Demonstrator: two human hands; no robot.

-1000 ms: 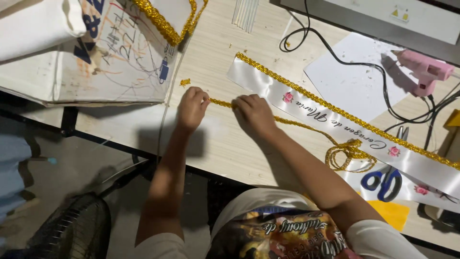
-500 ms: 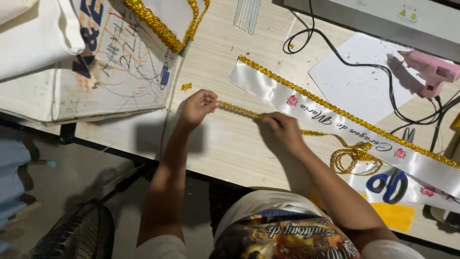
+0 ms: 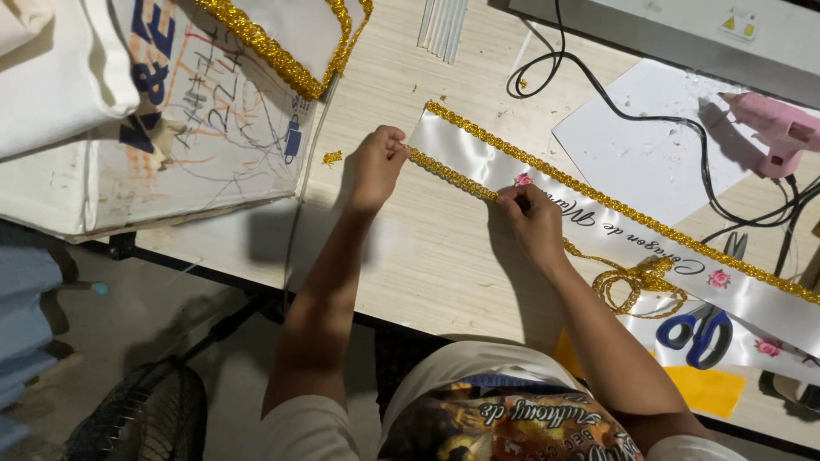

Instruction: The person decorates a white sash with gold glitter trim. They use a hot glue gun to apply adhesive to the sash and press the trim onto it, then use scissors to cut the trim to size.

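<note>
While my left hand (image 3: 376,166) is pinching the end of the thin gold braided trim (image 3: 453,173) between closed fingertips, my right hand (image 3: 534,224) is pressing the same trim down with fingers bunched narrow against the near edge of the long white satin sash (image 3: 465,147). That stretch of trim is lying taut between both hands along the sash's lower edge, while the sash's far edge is already carrying a matching gold border. Beyond my right wrist the rest of the trim is sitting in a loose tangle (image 3: 636,280) on the pale wooden tabletop (image 3: 427,256), just beside the blue-handled scissors (image 3: 696,329). Farther out, a pink glue gun (image 3: 773,132) is resting on a white paper sheet (image 3: 632,145), with black cables (image 3: 598,94) running past it.
</note>
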